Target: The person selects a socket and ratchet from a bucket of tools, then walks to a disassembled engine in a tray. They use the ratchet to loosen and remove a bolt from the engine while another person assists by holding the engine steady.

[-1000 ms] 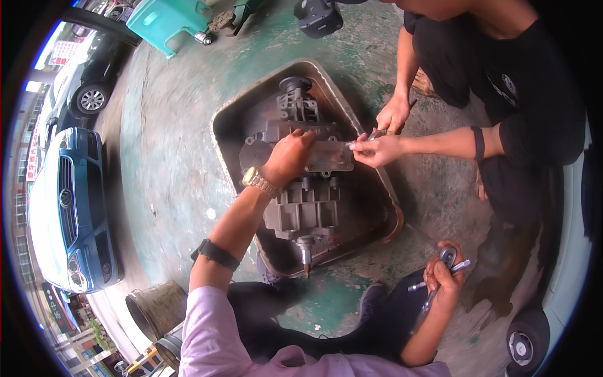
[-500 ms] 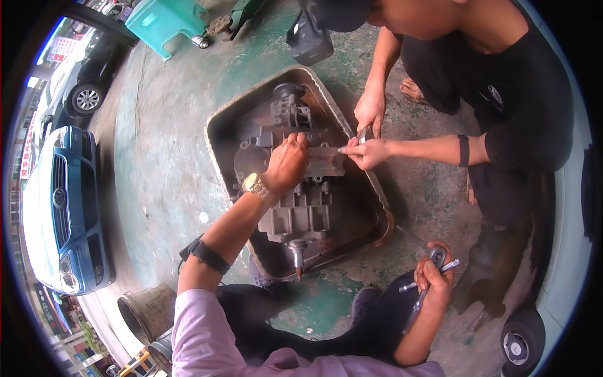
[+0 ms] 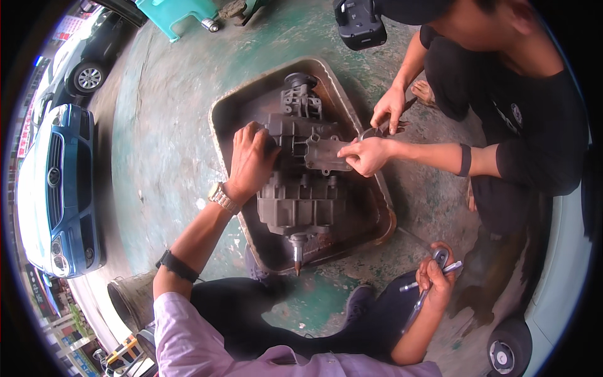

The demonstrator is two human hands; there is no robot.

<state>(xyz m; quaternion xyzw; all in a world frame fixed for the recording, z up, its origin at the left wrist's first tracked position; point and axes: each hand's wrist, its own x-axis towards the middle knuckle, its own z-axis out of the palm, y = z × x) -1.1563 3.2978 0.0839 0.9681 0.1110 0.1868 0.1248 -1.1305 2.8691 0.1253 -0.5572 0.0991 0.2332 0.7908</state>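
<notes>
A grey metal gearbox (image 3: 301, 210) lies in a rusty-rimmed metal tray (image 3: 221, 135) on the floor. My left hand (image 3: 250, 160) is on the gearbox's left side, its fingers curled over a dark rounded part that it mostly hides. My right hand (image 3: 434, 279), low at the right and away from the tray, is closed round a ratchet wrench (image 3: 419, 304) with a chrome socket piece across its head. Over the gearbox's right side sits a flat cover plate (image 3: 325, 154), pinched at its right end by a co-worker's hand (image 3: 367, 156).
The co-worker, in black, squats at the right; their other hand (image 3: 391, 110) holds a metal tool. A teal stool (image 3: 179, 14) stands at the back left, cars (image 3: 56, 188) beyond. A bucket (image 3: 129, 300) stands at lower left, a car wheel (image 3: 510, 352) at lower right.
My left hand has moved left off the gearbox's middle to its left side, uncovering the top and the cover plate. My right hand still holds the ratchet wrench in about the same place.
</notes>
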